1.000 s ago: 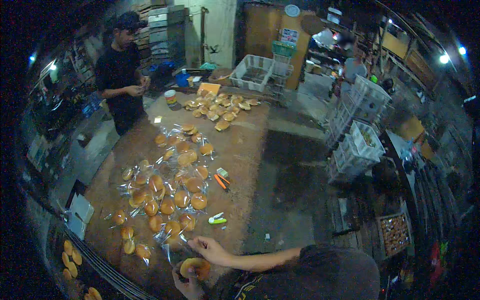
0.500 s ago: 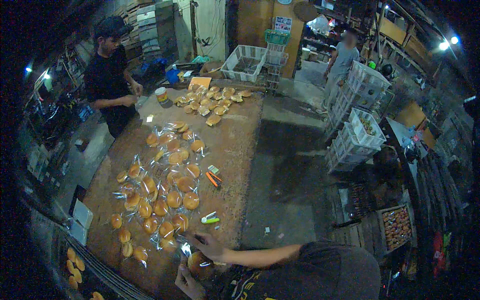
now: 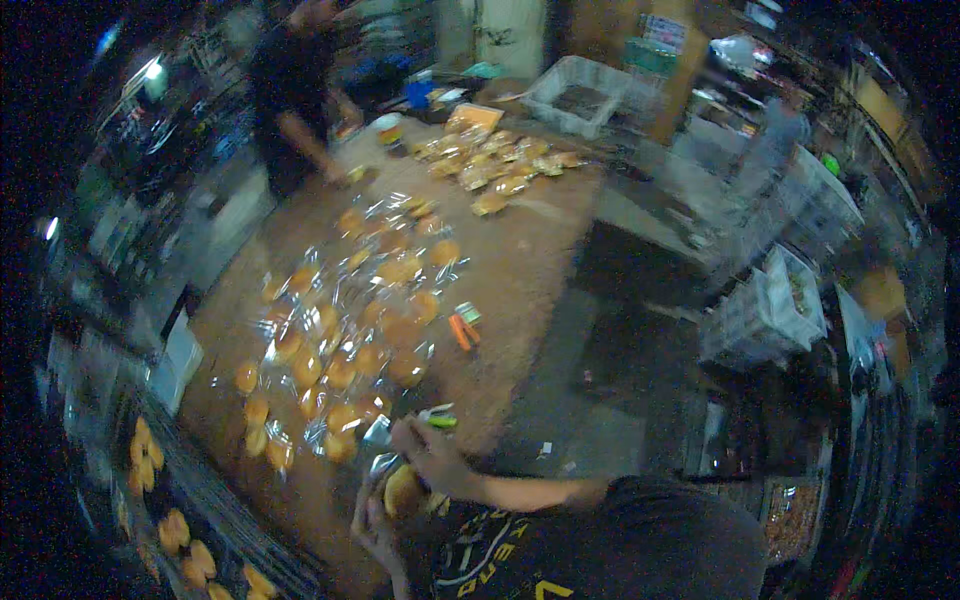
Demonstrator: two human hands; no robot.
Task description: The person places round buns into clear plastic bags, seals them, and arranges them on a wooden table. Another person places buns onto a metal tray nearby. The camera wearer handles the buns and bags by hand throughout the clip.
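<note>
Close to my body, my left hand curls round a round golden bun in a see-through plastic bag. My right hand is just above it, its fingers closed on the shiny end of the bag; motion blur smears the fingertips. Just beyond my right hand lies a green-and-white stapler-like tool. Many bagged buns cover the left part of the wooden table. An orange-handled tool rests to their right, beside a small pale green box.
Filled, wrapped buns are heaped at the far end, near a jar. A co-worker in dark clothes stands at the far left. White crates are stacked on the right. Lower left, a dark tray holds more buns.
The view has swung, so the table sits further right and higher. My right hand has drawn in over the bagged bun, which is now tilted up. The co-worker's arm reaches down toward the table.
</note>
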